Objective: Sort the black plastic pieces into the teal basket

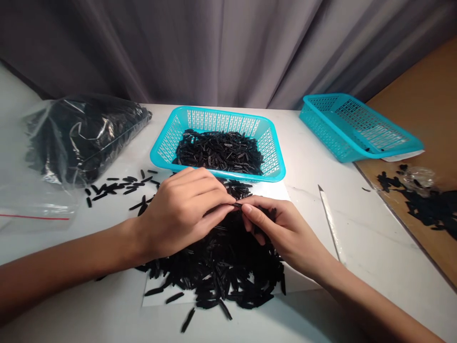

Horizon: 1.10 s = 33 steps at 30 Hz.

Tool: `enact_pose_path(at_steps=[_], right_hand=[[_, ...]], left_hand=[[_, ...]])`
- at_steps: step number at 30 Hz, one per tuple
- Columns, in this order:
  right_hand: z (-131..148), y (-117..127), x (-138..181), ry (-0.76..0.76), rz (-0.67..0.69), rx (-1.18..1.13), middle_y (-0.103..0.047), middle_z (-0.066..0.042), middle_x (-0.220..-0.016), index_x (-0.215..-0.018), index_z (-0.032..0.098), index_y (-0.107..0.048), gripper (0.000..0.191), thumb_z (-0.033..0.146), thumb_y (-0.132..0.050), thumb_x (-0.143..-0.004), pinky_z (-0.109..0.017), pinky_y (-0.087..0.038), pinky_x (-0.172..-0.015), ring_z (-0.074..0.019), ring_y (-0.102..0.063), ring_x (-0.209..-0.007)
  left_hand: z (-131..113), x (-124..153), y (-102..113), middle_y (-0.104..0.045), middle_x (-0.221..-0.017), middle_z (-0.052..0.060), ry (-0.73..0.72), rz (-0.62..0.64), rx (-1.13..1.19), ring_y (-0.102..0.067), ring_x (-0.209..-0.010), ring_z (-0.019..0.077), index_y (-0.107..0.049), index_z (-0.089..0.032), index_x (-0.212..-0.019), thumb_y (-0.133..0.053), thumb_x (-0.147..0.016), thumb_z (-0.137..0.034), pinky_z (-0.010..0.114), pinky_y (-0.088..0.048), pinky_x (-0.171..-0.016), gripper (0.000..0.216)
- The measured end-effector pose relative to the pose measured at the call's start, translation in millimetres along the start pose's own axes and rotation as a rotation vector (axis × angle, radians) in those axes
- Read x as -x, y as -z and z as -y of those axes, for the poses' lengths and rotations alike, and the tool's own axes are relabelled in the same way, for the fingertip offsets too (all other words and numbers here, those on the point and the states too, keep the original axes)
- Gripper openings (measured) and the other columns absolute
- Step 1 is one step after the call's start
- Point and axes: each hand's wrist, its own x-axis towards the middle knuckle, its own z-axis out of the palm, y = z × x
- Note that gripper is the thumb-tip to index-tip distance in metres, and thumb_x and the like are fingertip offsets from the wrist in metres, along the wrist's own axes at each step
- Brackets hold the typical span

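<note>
Both my hands meet above a heap of small flat black strips (pixel 221 271) spread over a white sheet (pixel 152 299). With fingertips pinched together, my left hand (pixel 185 209) and my right hand (pixel 276 216) hold a short black strip (pixel 237 205) between them. More black pieces show under the curled fingers of the right hand; whether it grips them I cannot make out. Just beyond my knuckles stands a turquoise plastic basket (pixel 280 164), partly filled with similar black strips (pixel 221 150).
At the left lies a clear zip bag (pixel 85 138) full of black pieces, loose strips (pixel 117 185) beside it. A second turquoise basket (pixel 357 121) stands back right. A white pointed tool (pixel 330 221) lies right. Black pieces (pixel 432 207) cover part of a brown surface. A grey curtain (pixel 200 52) hangs behind.
</note>
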Motion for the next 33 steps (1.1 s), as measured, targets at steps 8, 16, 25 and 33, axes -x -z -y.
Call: enact_pose_path(at_steps=[8, 16, 25, 33], right_hand=[[2, 1, 0, 0.025, -0.014, -0.055, -0.054, 0.002, -0.068, -0.084, 0.017, -0.067, 0.033, 0.043, -0.054, -0.099, -0.023, -0.033, -0.047, -0.0087, -0.047, -0.05], [1, 2, 1, 0.033, 0.004, -0.11, -0.055, 0.002, -0.069, -0.077, 0.016, -0.063, 0.037, 0.044, -0.052, -0.1, -0.022, -0.033, -0.047, -0.0066, -0.047, -0.05], [0, 1, -2, -0.088, 0.044, -0.304, -0.054, 0.002, -0.068, -0.097, 0.016, -0.072, 0.032, 0.044, -0.057, -0.097, -0.021, -0.026, -0.044, -0.0059, -0.045, -0.049], [-1, 1, -4, -0.278, 0.071, -0.621, -0.052, 0.002, -0.07, -0.088, 0.014, -0.069, 0.036, 0.048, -0.06, -0.094, -0.02, -0.016, -0.045, -0.0028, -0.035, -0.046]], left_hand=[[2, -4, 2, -0.075, -0.084, 0.002, 0.042, -0.041, 0.102, -0.066, -0.079, 0.016, -0.07, -0.018, -0.091, -0.072, -0.088, -0.019, 0.032, -0.051, -0.075, 0.003], [2, -5, -3, -0.076, -0.083, 0.001, 0.068, -0.037, 0.199, -0.066, -0.077, 0.0144, -0.07, -0.018, -0.088, -0.074, -0.087, -0.021, 0.031, -0.052, -0.075, 0.005], [21, -11, 4, -0.074, -0.088, 0.001, 0.164, -0.158, -0.018, -0.067, -0.083, 0.018, -0.07, -0.022, -0.092, -0.069, -0.09, -0.022, 0.034, -0.051, -0.08, 0.003], [11, -10, -2, -0.066, -0.1, 0.006, 0.068, 0.072, 0.067, -0.06, -0.095, 0.0207, -0.067, -0.017, -0.104, -0.066, -0.092, -0.026, 0.035, -0.049, -0.085, 0.015]])
